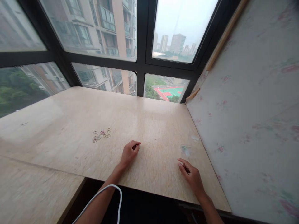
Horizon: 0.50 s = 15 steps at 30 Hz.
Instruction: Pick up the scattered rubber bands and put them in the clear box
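Note:
My left hand (130,153) rests over the marble-patterned ledge, its thumb and forefinger pinched together. Anything between those fingertips is too small to make out. To its left lies a loose group of small thin rings (108,135), mostly pale gold, with a pinkish item (102,133) among them. My right hand (191,176) is curled lower on the right, thumb and forefinger nearly meeting; what they hold, if anything, cannot be made out. Just beyond it lies a small clear plastic bag (187,151) with something greenish inside. Another clear piece of plastic (194,137) lies behind the bag.
The stone ledge (149,124) meets dark-framed windows (141,74) at the back and a flower-papered wall (245,149) on the right. A white cable (114,186) loops over my left forearm. At the ledge's front edge is a dark gap (144,205).

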Each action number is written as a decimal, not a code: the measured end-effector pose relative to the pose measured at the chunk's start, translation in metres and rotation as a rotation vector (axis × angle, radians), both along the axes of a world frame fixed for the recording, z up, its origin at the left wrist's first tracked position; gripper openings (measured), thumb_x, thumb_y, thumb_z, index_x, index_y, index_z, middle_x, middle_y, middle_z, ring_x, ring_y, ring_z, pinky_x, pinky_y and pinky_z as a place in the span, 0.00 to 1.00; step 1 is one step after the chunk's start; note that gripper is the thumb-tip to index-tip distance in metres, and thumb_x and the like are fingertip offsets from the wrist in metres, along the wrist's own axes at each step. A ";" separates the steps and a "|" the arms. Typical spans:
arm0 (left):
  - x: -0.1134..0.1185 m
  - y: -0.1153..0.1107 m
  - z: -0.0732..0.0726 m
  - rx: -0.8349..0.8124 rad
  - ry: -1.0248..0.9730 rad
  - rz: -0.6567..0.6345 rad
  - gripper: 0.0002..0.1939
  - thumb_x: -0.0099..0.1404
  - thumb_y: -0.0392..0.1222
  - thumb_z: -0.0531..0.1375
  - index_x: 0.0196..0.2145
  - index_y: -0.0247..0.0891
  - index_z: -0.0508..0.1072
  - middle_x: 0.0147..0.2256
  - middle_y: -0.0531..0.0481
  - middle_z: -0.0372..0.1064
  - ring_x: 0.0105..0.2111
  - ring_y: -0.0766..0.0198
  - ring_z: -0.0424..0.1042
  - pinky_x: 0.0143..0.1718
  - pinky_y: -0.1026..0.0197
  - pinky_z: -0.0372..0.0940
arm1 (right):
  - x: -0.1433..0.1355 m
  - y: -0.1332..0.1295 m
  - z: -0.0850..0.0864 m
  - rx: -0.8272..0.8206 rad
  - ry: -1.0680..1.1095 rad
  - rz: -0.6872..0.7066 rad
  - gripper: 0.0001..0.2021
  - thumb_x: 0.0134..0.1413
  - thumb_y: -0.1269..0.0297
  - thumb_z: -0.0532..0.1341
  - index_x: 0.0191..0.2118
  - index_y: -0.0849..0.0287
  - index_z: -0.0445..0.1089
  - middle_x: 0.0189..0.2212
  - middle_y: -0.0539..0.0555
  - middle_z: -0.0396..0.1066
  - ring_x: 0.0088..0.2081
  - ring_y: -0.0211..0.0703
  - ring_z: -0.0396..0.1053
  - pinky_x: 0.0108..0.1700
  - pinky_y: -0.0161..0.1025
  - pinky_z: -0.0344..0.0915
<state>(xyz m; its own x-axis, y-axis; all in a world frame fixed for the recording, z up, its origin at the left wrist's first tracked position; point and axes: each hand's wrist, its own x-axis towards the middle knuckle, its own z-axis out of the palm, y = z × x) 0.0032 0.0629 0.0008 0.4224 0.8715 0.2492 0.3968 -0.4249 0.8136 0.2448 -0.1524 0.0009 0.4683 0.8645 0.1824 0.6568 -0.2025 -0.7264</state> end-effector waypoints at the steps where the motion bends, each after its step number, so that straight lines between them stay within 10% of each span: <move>1: 0.000 0.001 0.002 -0.039 -0.020 0.003 0.10 0.60 0.39 0.55 0.34 0.39 0.76 0.35 0.48 0.75 0.35 0.61 0.72 0.38 0.57 0.67 | 0.002 0.000 0.000 0.004 0.027 -0.017 0.20 0.58 0.51 0.55 0.45 0.60 0.74 0.21 0.51 0.69 0.23 0.40 0.66 0.28 0.35 0.65; 7: -0.020 0.018 0.017 -0.284 -0.152 0.049 0.11 0.59 0.42 0.57 0.36 0.36 0.76 0.33 0.47 0.75 0.28 0.64 0.73 0.30 0.62 0.69 | 0.009 -0.001 -0.005 0.001 0.147 -0.067 0.23 0.53 0.47 0.58 0.45 0.60 0.74 0.20 0.50 0.68 0.21 0.40 0.66 0.23 0.33 0.64; 15: -0.092 0.068 0.046 0.055 0.265 0.327 0.14 0.59 0.40 0.54 0.40 0.35 0.76 0.37 0.45 0.74 0.30 0.63 0.71 0.36 0.60 0.67 | 0.013 -0.003 -0.007 -0.019 0.205 -0.089 0.25 0.49 0.44 0.59 0.44 0.61 0.75 0.16 0.48 0.65 0.18 0.39 0.64 0.20 0.32 0.63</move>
